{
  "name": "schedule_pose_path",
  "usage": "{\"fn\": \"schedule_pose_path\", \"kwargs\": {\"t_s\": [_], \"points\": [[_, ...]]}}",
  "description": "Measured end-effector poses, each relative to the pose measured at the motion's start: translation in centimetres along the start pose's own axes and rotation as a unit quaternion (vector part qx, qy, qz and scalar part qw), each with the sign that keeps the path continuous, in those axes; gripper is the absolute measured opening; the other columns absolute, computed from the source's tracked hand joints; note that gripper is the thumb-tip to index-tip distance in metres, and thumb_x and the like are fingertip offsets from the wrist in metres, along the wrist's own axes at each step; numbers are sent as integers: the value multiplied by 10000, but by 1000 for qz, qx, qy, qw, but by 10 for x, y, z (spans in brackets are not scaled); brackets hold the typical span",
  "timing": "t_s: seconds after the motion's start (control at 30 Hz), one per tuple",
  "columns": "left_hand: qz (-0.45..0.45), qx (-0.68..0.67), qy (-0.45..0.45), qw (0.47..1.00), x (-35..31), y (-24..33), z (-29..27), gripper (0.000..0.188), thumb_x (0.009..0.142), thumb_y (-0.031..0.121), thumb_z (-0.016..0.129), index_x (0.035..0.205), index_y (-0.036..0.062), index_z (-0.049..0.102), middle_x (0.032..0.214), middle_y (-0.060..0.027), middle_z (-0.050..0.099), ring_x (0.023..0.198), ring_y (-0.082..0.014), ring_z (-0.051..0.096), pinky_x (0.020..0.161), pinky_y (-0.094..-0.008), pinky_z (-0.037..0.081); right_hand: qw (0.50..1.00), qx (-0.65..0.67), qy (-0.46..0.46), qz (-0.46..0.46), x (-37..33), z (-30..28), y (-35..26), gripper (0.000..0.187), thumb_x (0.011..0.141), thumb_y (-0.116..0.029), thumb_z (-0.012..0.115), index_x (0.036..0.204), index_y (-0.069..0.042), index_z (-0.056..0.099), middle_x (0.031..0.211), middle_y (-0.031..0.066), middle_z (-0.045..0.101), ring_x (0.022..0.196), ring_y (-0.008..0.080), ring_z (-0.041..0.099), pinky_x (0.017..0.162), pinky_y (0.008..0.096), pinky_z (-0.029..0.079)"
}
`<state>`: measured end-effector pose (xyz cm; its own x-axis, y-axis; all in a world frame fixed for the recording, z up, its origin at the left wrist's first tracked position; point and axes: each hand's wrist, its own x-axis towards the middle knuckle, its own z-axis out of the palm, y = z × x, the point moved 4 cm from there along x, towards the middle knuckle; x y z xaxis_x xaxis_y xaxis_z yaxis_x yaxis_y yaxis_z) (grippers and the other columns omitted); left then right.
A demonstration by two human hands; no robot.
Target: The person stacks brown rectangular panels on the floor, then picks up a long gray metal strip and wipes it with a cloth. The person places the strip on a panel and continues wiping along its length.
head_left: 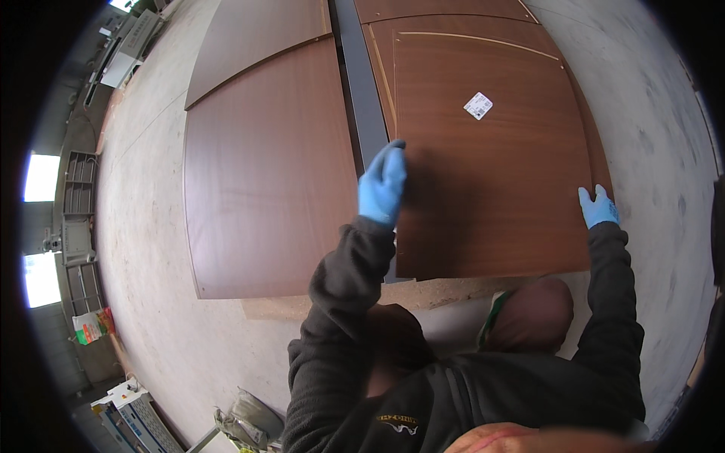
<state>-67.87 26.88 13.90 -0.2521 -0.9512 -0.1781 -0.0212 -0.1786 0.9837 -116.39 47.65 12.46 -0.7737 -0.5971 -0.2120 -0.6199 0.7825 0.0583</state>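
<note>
My left hand (383, 185), in a blue glove, is raised over the left edge of a reddish-brown wood-grain panel (491, 166). Its fingers are stretched out close together, and nothing shows in them. At the panel's right edge my right hand (600, 210), also gloved in blue, has its thumb on top and its other fingers over the side, partly hidden. A small white label (478, 106) is stuck on the panel's far half. Under it, another brown panel (596, 143) shows along the right side.
On the left lies a second stack of brown panels (260, 181), divided from mine by a long grey strip (362, 83). Pale concrete floor (147, 204) surrounds the stacks. Grey shelving (79, 189) and a colourful bag (92, 325) stand along the left wall. My knee (532, 317) is close to the near edge.
</note>
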Motion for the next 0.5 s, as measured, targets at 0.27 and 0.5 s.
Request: {"fn": "schedule_pose_path", "kwargs": {"t_s": [0.27,0.5], "points": [[434,-56,214,873,-45,112,-146,621,1144,398,395,1513,-94,488,1536,-237,546,1414,-323,544,1193,-467,421,989,-19,-42,-138,-78,2,-126,908,986,-587,588,1645,-25,314,1107,313,739,993,442,730,887,527,562],[113,137,404,897,-127,3,-173,578,1059,262,643,1503,-80,501,1546,-220,528,1414,-323,508,1192,-427,395,909,11,-129,-397,-188,-3,-247,892,960,-500,615,1645,-28,293,876,225,751,810,396,732,752,515,573]]}}
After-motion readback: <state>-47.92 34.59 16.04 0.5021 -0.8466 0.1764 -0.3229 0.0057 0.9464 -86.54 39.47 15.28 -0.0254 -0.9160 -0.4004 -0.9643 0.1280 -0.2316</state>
